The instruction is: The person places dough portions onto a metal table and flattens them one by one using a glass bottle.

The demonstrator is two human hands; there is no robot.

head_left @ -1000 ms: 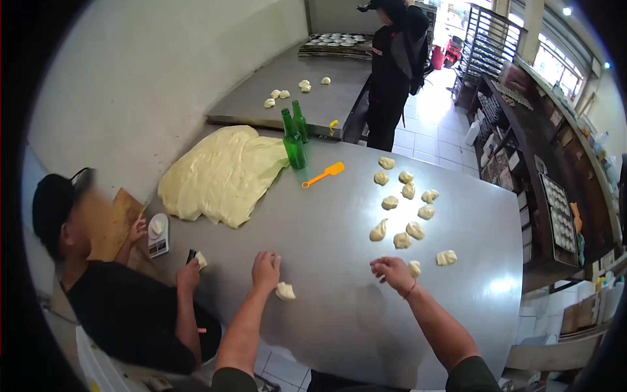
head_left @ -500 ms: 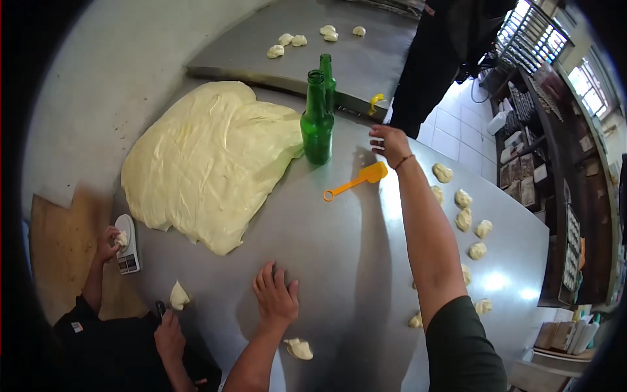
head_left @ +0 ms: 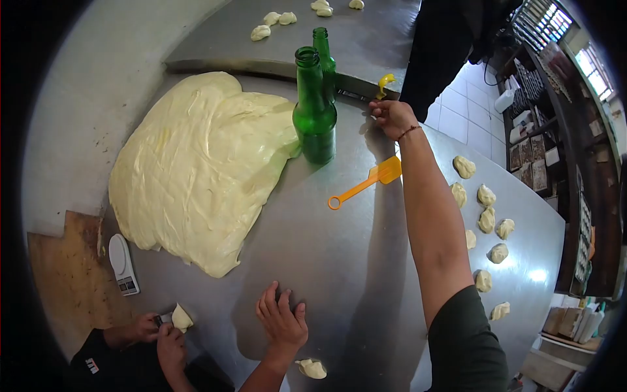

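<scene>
The left hand (head_left: 284,320) is laid on the metal table (head_left: 313,242) in the lower middle of the frame, palm down, fingers spread, with nothing gripped. Just below it, a dough piece (head_left: 312,369) is seen near the bottom edge. The right hand (head_left: 395,119) is stretched to the upper middle with its fingers partly curled. A yellow object (head_left: 385,83) is seen just above it, by the edge of a second table (head_left: 353,46); whether it is grasped or touched cannot be told.

Two green bottles are stood upright left of the right hand. The mouth of the front bottle (head_left: 315,117) is open, and its lower part is seen as darker, though whether liquid is held in it cannot be told. The rear bottle (head_left: 324,59) is partly hidden by it; its contents cannot be made out.

An orange scraper (head_left: 366,183) is laid flat between the bottles and the right forearm. The upper left is filled by a large dough mass (head_left: 196,163). At lower left, a dark-handled tool is held by a co-worker's hands (head_left: 171,346) beside another dough lump (head_left: 181,318).
</scene>
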